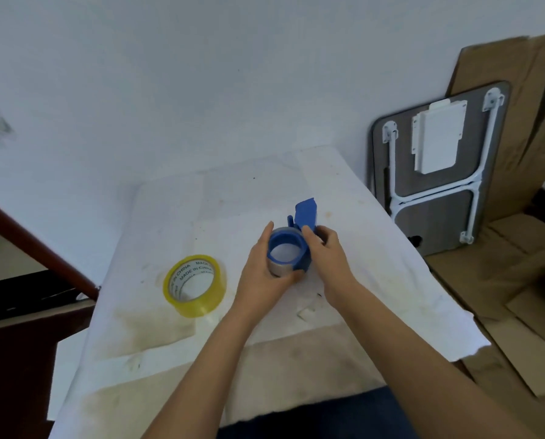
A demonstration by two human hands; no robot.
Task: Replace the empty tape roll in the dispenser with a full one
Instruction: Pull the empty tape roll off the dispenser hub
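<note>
A blue plastic tape dispenser (306, 215) is held above the white-covered table (375, 248). A grey, nearly used-up tape roll (279, 269) sits around its blue round hub. My left hand (261, 274) wraps around that grey roll from the left and below. From the right, my right hand (326, 258) grips the dispenser's blue body, fingers by the hub. A full yellowish tape roll (196, 285), printed "MADE IN CHINA" inside, lies flat on the table to the left, apart from both hands.
Stained white paper covers the table, with small paper scraps (307, 312) near my right forearm. A folded grey table with white legs (436, 172) leans against the wall at right, with cardboard sheets (518, 280) behind and under it. A dark wooden rail (40, 245) runs at left.
</note>
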